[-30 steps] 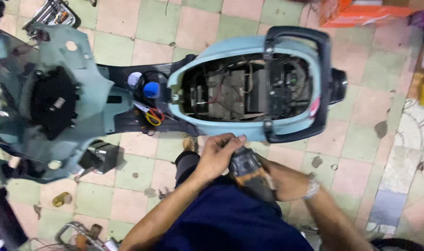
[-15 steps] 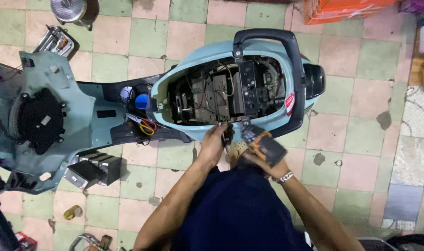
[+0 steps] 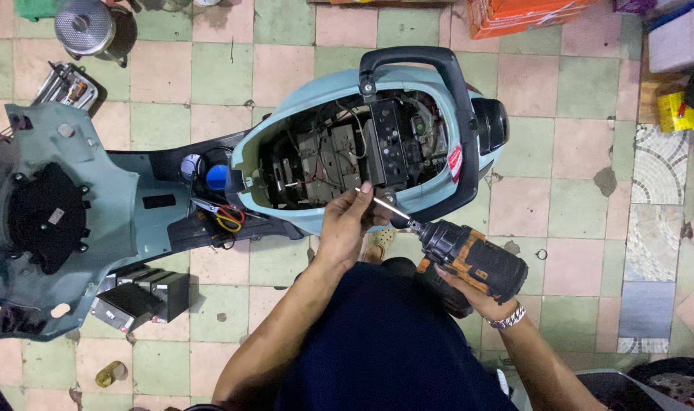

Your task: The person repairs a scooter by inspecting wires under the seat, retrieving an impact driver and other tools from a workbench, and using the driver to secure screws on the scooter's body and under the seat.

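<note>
A pale blue scooter [image 3: 316, 99] stands on the tiled floor with its seat off, so wiring and brackets show in the open bay [image 3: 347, 152]. My right hand [image 3: 469, 293] holds a black and orange cordless drill [image 3: 472, 259] whose long bit points up-left toward the bay's near rim. My left hand [image 3: 347, 224] pinches the bit near its tip, right at the scooter's edge. A black grab rail [image 3: 415, 61] loops around the rear of the body.
The scooter's front panel [image 3: 65, 221] lies stripped at left, with black battery-like blocks [image 3: 138, 297] on the floor below it. A metal pot [image 3: 84, 27] sits top left, an orange box [image 3: 530, 15] top right, a yellow box [image 3: 676, 113] at the right edge.
The drill has swung from low in my lap up toward the scooter's open bay. My left hand has moved onto the bit. The view has shifted so the scooter sits lower in frame.
</note>
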